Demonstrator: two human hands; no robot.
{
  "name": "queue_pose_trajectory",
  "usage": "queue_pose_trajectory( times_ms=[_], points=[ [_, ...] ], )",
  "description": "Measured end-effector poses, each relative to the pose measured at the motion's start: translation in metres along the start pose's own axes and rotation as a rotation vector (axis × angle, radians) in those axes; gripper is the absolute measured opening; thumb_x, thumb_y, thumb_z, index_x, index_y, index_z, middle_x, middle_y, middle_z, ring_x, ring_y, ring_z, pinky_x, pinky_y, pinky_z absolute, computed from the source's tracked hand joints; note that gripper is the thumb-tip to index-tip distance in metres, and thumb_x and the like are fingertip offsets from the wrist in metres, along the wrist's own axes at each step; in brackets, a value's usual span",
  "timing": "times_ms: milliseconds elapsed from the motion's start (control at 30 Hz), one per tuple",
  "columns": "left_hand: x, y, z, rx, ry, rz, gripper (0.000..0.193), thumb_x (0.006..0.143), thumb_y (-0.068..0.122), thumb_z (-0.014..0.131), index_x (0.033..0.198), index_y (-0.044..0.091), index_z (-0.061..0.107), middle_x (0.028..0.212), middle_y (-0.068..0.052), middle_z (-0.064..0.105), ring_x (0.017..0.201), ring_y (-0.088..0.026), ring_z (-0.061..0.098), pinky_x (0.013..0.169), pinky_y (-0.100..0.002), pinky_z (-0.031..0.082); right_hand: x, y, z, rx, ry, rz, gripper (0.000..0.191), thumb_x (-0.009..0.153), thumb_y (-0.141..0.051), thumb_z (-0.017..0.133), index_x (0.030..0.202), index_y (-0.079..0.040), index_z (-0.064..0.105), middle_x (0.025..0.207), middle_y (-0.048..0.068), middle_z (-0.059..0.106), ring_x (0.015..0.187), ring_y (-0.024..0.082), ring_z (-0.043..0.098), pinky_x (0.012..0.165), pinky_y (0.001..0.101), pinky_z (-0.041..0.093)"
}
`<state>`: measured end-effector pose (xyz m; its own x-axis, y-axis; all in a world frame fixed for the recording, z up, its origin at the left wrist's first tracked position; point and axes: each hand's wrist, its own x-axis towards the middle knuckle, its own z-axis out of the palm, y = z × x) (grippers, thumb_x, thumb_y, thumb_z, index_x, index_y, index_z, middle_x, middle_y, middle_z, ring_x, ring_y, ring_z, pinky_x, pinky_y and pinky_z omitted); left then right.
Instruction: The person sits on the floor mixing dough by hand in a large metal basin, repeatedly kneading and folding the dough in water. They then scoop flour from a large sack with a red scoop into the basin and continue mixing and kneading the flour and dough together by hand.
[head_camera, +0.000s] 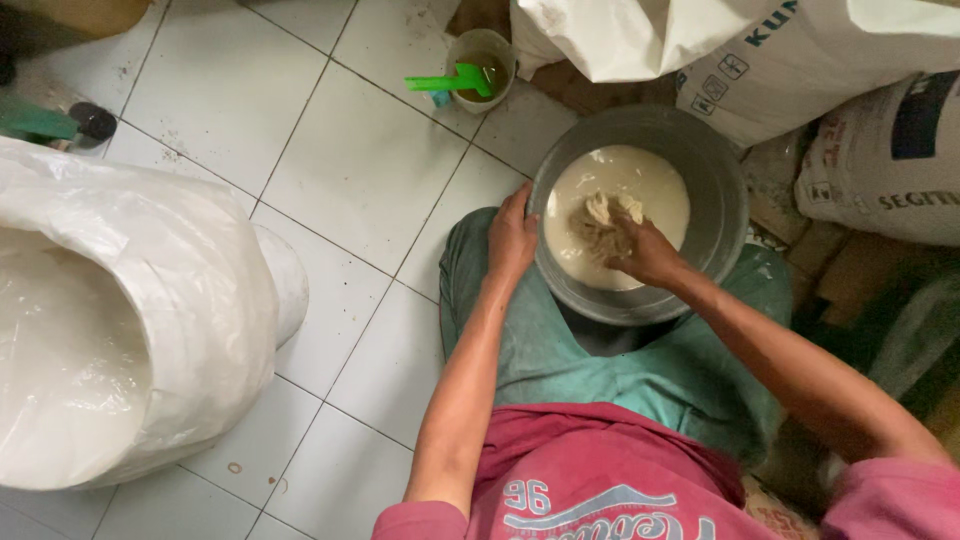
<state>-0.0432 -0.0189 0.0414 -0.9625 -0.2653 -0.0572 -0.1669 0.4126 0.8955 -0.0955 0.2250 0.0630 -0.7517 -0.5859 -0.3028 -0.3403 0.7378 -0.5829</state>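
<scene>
Both hands meet the bowl (720, 170): left hand (512, 240) on its rim (right hand (640, 250) in dough (600, 215)).

Left hand (512, 238) grips grey basin (722, 180) rim; right hand (640, 250) kneads wet dough (600, 215)
</scene>
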Motion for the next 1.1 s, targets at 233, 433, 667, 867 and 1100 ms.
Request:
queue_pose_trajectory(
  times_ms=[233,433,667,867,1100],
  points=[
    [-0.001,-0.005,0.003,-0.02,-0.007,-0.025,0.056,0.09,0.0,0.062,0.146,0.005,0.053,0.139,-0.021,0.061,0.128,-0.041,0.06,0.106,-0.046,0.05,-0.017,-0.035,-0.021,-0.297,-0.238,0.253,0.123,0.067,-0.017,0.09,0.162,-0.036,0.015,0.172,0.021,0.002,0.142,0.051,0.038,0.099,0.0561,0.054],
    [-0.004,-0.002,0.002,-0.041,-0.04,-0.052,0.054,0.095,-0.001,0.059,0.148,0.004,0.051,0.142,-0.021,0.06,0.13,-0.04,0.059,0.108,-0.045,0.048,0.016,-0.016,0.009,-0.436,-0.204,0.086,0.124,0.06,-0.019,0.093,0.16,-0.031,0.021,0.17,0.021,0.004,0.145,0.057,0.03,0.099,0.0615,0.053],
    [-0.005,-0.007,0.003,-0.012,-0.024,0.0,0.055,0.092,-0.001,0.061,0.147,0.004,0.052,0.144,-0.021,0.06,0.132,-0.039,0.059,0.11,-0.045,0.048,0.049,0.009,0.041,-0.395,-0.166,0.096,0.091,0.07,-0.016,0.086,0.15,-0.021,0.044,0.159,0.024,0.032,0.137,0.063,0.035,0.099,0.0572,0.053],
    [-0.005,-0.009,0.005,0.014,-0.02,-0.007,0.055,0.091,0.0,0.062,0.146,0.003,0.053,0.143,-0.021,0.06,0.133,-0.04,0.057,0.111,-0.045,0.046,0.046,0.02,0.046,-0.334,-0.053,0.064,0.065,0.077,-0.002,0.074,0.14,-0.018,0.062,0.152,0.02,0.051,0.126,0.048,0.058,0.098,0.0511,0.057],
    [-0.004,-0.007,0.003,0.005,-0.005,0.021,0.057,0.09,0.0,0.063,0.145,0.003,0.052,0.142,-0.022,0.06,0.131,-0.041,0.058,0.108,-0.045,0.048,0.035,0.025,0.031,-0.023,0.041,0.184,0.051,0.077,-0.001,0.073,0.128,-0.01,0.068,0.121,0.027,0.067,0.102,0.044,0.069,0.09,0.051,0.055]
  ],
)
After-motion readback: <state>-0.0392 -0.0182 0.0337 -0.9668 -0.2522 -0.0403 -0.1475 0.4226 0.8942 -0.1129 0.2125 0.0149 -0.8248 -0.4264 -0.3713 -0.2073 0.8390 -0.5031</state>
